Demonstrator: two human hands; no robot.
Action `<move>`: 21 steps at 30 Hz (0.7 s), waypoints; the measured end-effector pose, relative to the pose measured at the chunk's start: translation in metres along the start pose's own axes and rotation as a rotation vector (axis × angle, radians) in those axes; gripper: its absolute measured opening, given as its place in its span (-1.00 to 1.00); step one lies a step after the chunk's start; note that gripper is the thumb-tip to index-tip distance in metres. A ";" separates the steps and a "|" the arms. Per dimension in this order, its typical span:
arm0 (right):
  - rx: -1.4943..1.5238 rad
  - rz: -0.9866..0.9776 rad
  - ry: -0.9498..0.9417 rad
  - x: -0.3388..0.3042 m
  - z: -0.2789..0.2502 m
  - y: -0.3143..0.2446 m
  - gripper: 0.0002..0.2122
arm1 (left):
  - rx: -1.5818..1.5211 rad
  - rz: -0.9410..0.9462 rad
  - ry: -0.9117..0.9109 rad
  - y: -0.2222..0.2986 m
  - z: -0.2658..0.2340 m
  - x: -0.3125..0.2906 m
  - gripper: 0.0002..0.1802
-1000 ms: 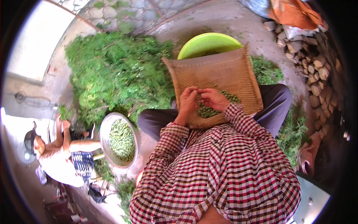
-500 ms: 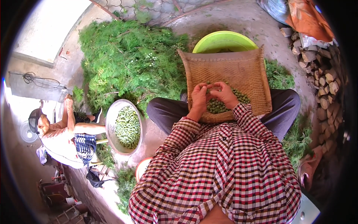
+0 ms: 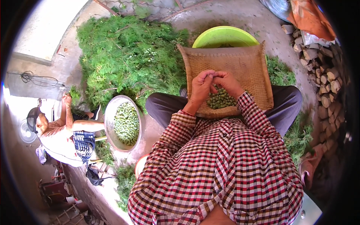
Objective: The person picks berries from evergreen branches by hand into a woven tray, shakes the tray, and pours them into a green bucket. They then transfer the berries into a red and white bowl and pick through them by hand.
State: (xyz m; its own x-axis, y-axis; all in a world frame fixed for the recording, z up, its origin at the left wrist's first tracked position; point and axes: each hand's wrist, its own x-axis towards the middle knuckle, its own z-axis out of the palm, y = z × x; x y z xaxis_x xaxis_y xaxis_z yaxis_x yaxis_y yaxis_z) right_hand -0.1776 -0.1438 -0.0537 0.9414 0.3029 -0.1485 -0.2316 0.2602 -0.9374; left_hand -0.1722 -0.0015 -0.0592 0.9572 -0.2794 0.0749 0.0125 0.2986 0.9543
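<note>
Berries [image 3: 221, 100], as near as I can judge on my feed, lie small, round and green in a loose pile on the near part of a woven tan tray [image 3: 252, 69], which rests over the wearer's lap. I see the left hand [image 3: 201, 87] and the right hand [image 3: 228, 83] over the tray, a little toward its left side, their tips meeting near the pile. The fingers of both are bent and drawn together, hiding whatever may lie between them, so from my end I cannot tell whether they grip anything. Dark trouser legs [image 3: 164, 108] jut out on either side of the tray. Beyond its far edge I make out a lime-green basin [image 3: 225, 36], partly covered by it. Left of the tray spreads a heap of feathery green branches [image 3: 127, 56], and nearer the wearer on that side I find a silvery bowl [image 3: 109, 120] holding paler green pieces [image 3: 126, 123]. Farther left of the tray I have another person [image 3: 60, 146] in a white top. Well to its right I see stacked firewood [image 3: 324, 89].
</note>
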 end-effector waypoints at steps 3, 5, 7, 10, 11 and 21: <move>-0.283 -0.034 0.025 -0.002 -0.016 -0.004 -0.88 | -0.042 -0.054 0.127 0.021 0.003 0.003 -0.87; -0.664 0.124 -0.091 -0.005 -0.039 0.000 -0.86 | -0.070 -0.046 0.206 0.022 -0.012 0.002 -0.86; -0.928 0.160 -0.163 -0.015 -0.058 0.015 -0.85 | -0.097 -0.034 0.287 0.024 -0.034 0.001 -0.86; -1.177 0.168 -0.205 -0.013 -0.067 0.039 -0.81 | -0.079 -0.031 0.341 0.025 -0.063 -0.012 -0.86; -1.234 0.128 -0.122 -0.005 -0.063 0.043 -0.86 | -0.119 -0.035 0.361 0.025 -0.068 -0.016 -0.86; -1.392 0.314 -0.063 0.033 -0.070 0.100 -0.86 | -0.130 -0.089 0.380 0.010 -0.072 -0.035 -0.84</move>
State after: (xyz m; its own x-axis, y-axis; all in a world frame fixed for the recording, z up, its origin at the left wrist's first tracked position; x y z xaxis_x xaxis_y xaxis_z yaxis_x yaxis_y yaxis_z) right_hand -0.1528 -0.1720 -0.1746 0.8761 0.2280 -0.4249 0.0355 -0.9092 -0.4148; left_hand -0.1843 0.0769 -0.0735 0.9891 0.0399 -0.1418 0.1134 0.4079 0.9059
